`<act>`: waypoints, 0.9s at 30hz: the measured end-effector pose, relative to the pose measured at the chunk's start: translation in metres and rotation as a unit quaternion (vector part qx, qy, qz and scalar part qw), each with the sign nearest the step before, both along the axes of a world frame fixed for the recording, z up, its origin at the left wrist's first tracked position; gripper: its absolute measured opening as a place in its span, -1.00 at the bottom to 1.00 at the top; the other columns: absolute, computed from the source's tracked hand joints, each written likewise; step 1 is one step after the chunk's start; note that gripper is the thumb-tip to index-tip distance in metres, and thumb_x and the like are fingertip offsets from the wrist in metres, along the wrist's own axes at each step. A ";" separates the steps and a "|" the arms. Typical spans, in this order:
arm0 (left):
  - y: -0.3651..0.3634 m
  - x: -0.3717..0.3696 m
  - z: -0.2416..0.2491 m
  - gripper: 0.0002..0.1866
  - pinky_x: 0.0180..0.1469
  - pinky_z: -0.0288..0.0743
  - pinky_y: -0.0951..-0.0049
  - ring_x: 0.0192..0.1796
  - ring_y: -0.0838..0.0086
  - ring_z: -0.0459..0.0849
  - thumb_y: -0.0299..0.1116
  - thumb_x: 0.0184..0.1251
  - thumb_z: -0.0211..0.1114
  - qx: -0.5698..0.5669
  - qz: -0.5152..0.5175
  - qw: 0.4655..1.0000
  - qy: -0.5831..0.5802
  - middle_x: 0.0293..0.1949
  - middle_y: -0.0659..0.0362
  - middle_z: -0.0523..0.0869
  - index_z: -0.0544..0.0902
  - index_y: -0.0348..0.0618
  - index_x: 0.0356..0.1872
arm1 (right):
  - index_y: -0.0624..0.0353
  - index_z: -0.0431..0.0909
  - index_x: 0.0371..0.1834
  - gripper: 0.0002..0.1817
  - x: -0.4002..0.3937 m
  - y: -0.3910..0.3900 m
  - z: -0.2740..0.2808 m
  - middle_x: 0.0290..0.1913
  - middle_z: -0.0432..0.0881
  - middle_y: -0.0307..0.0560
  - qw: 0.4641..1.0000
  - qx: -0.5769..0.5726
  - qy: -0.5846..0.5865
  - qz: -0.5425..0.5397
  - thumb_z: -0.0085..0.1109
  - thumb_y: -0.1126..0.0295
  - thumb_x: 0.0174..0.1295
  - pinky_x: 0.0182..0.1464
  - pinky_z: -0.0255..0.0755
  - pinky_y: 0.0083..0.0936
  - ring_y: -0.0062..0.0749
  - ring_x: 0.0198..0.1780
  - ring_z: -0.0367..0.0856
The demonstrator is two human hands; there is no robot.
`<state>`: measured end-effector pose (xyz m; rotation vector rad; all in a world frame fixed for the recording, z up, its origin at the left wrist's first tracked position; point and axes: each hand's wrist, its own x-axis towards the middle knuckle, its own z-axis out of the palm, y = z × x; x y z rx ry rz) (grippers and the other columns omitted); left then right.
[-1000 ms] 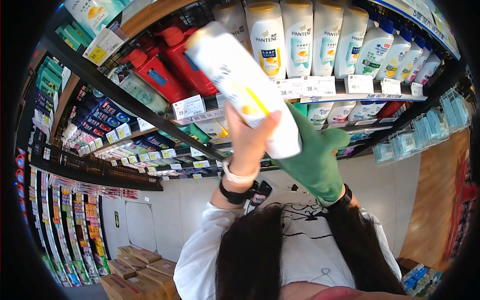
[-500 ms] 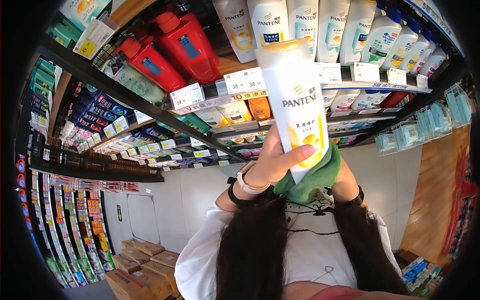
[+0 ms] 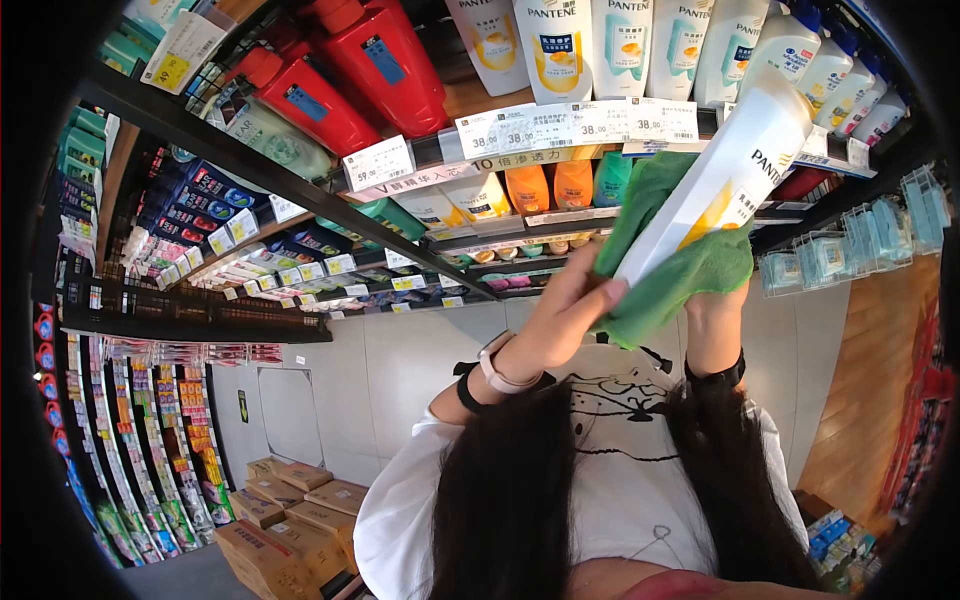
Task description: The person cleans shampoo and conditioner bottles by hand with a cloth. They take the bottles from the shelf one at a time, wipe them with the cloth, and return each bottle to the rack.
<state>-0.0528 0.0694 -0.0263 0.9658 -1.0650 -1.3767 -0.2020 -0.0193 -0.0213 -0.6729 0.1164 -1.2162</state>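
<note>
In the head view, our left hand grips the base end of the white bottle, its thumb laid against the side. The bottle is held in front of the shelf, tilted, with its gold cap end towards the upper right. The green cloth lies around its lower part, one flap across the front and more behind. Our right hand is under the cloth on the other side; its fingers are hidden, so we cannot tell how far they are closed. Beyond the bottle, similar white bottles stand in a row, with red pump bottles to their left and price tags along the shelf edge. Cardboard boxes are stacked low at the left.
</note>
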 end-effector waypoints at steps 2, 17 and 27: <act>0.006 -0.013 0.018 -0.44 0.03 0.34 0.47 0.01 0.52 0.43 -0.37 0.15 0.22 0.046 -0.055 0.985 0.156 -0.01 0.16 0.44 0.22 -0.31 0.14 | 0.22 0.22 0.15 -0.48 -0.003 0.004 -0.011 -0.03 0.48 0.01 0.999 0.029 0.033 -0.032 0.09 0.33 0.12 -0.07 0.47 -0.39 -0.28 -0.11 0.54; 0.004 0.013 0.006 -0.43 -0.05 0.37 0.55 -0.08 0.54 0.50 -0.28 0.03 0.34 0.143 -0.151 0.967 0.150 -0.13 0.10 0.57 0.39 -0.38 0.04 | 0.23 0.28 0.09 -0.51 -0.017 0.018 0.016 -0.06 0.49 -0.04 0.986 -0.019 0.086 -0.144 0.11 0.31 0.11 -0.09 0.48 -0.38 -0.31 -0.11 0.53; 0.009 0.004 0.015 -0.56 -0.04 0.38 0.50 -0.08 0.50 0.52 -0.42 0.04 0.31 0.152 -0.124 0.969 0.151 -0.11 0.17 0.58 0.46 -0.31 -0.02 | 0.24 0.32 0.05 -0.55 0.009 0.025 0.001 -0.10 0.51 -0.02 0.944 -0.099 0.314 0.020 0.08 0.24 0.14 -0.11 0.49 -0.37 -0.29 -0.13 0.54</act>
